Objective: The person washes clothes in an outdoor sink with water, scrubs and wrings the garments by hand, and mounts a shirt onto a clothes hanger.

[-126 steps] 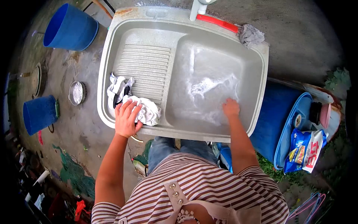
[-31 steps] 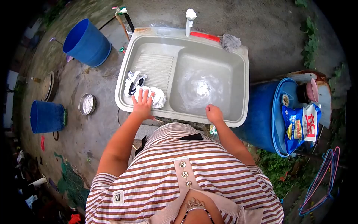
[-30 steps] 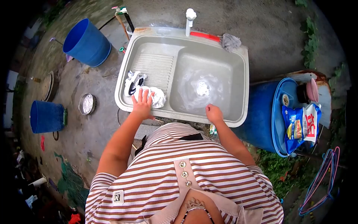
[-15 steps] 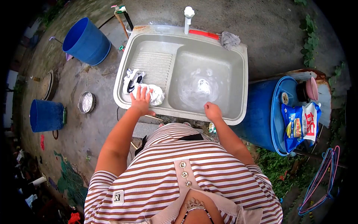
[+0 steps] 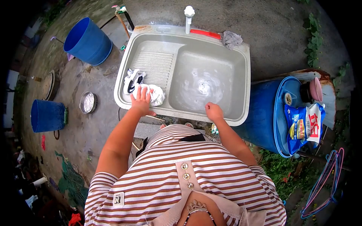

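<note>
My left hand (image 5: 141,102) lies with its fingers spread at the front left of the grey sink (image 5: 246,75), touching a white cloth with dark parts (image 5: 157,95). This wet-looking cloth is bunched on the ribbed washboard side (image 5: 154,62). Curled into a fist, my right hand (image 5: 214,112) rests by the sink's front rim, and nothing shows in it. Cloudy water (image 5: 203,87) with a foamy swirl covers the bottom of the right basin.
Behind the basin stand a white tap (image 5: 189,19) and a red-handled brush with grey bristles (image 5: 230,39). A blue barrel (image 5: 260,113) at right bears a detergent bag (image 5: 305,124). Blue buckets (image 5: 88,43) and a metal bowl (image 5: 88,103) are on the left ground.
The foamy swirl in the basin has shifted and its bright patch looks fainter. Both hands stay in nearly the same places, and the view has moved very slightly.
</note>
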The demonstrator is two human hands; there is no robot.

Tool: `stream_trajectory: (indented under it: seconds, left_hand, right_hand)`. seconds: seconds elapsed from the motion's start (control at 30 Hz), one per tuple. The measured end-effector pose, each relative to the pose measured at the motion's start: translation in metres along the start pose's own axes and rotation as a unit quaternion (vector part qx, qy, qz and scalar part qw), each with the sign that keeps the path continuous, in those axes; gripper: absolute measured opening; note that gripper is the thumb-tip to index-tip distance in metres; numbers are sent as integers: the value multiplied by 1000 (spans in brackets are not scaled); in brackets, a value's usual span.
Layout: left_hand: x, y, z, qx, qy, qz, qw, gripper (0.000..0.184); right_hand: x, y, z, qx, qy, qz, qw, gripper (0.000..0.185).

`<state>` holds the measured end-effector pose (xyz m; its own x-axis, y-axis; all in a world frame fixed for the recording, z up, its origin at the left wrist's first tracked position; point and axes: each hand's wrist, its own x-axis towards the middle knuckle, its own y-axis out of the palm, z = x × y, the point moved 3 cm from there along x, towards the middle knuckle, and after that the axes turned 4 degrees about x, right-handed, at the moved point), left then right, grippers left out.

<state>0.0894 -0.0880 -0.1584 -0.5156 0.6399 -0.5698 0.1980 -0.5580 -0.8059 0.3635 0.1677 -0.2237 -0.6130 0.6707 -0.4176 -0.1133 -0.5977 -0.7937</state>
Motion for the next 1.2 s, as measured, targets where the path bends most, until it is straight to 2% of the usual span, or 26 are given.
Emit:
stream_trajectory:
  seconds: [1.2]
  left_hand:
    - [0,0,0,-14,-4,3,1000,139]
  right_hand:
    - [2,2,-1,7,-1,1,1000,27]
